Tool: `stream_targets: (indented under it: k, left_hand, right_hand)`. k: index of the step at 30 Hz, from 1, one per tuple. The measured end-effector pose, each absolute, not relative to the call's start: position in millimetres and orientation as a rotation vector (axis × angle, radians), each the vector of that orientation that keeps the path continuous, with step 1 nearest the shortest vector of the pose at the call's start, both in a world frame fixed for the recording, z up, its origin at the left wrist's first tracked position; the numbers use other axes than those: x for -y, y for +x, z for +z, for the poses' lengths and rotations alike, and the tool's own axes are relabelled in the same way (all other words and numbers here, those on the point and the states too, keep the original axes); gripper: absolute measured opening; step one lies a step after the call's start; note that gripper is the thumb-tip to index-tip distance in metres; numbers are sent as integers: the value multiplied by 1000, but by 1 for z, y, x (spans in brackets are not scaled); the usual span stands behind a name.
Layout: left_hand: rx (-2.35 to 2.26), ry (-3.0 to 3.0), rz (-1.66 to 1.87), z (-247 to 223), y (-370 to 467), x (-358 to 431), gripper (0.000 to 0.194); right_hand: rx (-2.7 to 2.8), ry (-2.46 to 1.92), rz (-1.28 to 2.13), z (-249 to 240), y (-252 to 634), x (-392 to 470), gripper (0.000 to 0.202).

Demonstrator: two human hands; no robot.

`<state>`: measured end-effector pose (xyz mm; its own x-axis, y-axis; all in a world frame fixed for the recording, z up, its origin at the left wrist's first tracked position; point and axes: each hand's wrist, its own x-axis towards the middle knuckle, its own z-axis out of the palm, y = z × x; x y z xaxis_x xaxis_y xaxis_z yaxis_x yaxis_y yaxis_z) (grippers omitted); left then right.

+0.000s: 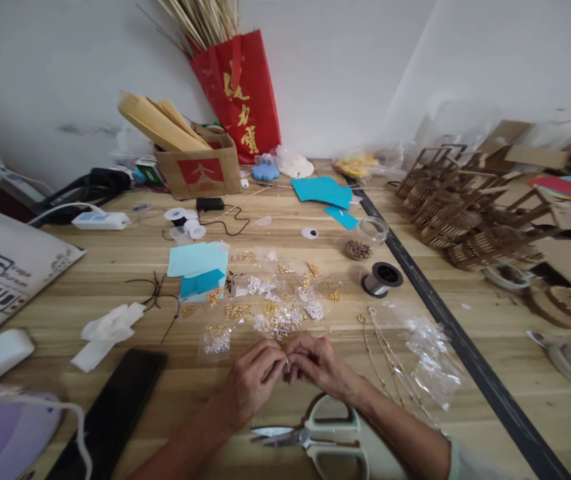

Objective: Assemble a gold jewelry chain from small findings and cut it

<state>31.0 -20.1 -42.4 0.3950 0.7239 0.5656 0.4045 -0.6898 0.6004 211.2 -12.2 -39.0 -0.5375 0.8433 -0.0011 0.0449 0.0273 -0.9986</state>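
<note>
Fingertip to fingertip, my left hand and my right hand pinch a tiny silvery piece between them; its exact kind is too small to tell. Just beyond the fingers lies a spread of silver findings and gold findings, partly on small clear bags. Open-bladed scissors with pale handles lie under my wrists, nearest the right forearm. To the right, gold and silver chains stretch along the table, partly behind my right forearm.
A wire spool, a jar of brown beads and crumpled clear bags stand or lie at right. Blue cards, white tissue and a black phone are at left. Wooden baskets crowd the far right.
</note>
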Motion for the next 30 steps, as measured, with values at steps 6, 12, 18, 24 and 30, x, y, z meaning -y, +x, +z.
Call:
stream_targets:
  k: [6, 12, 18, 24, 30]
  left_hand:
    - [-1003, 2252, 1160, -45, 30, 20, 15]
    - [-961, 2246, 1188, -44, 32, 18, 14]
    - [-975, 2250, 1200, -43, 32, 18, 14]
    - [-963, 2273, 1233, -40, 32, 18, 14]
    - [-949, 2288, 1274, -40, 32, 18, 13]
  right_hand:
    - [1793, -907, 1427, -34, 213, 15, 19]
    - [1783, -925, 1454, -42, 213, 17, 15]
    - [1726, -883, 1532, -43, 213, 15, 17]
    - [1621, -832, 1659, -43, 213, 14, 21]
    - [1664, -825, 1640, -41, 214, 13, 21]
